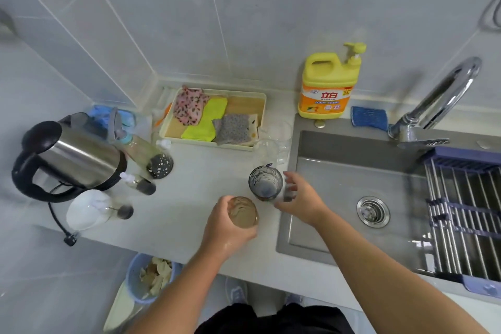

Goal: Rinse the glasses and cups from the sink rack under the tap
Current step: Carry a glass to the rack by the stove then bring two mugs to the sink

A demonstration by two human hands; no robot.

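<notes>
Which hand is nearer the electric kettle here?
Left. The left hand, gripping a brownish glass, is over the counter right of the electric kettle; the right hand is farther right, at the edge of the sink.

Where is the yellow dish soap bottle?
In the head view, the dish soap bottle stands at the wall behind the sink, between the tray of cloths and the blue sponge.

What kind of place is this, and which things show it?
Probably a home kitchen: a grey rectangular sink with a curved chrome tap, a yellow plastic dish-soap bottle by the tiled wall, and a steel electric kettle on the pale counter.
</notes>
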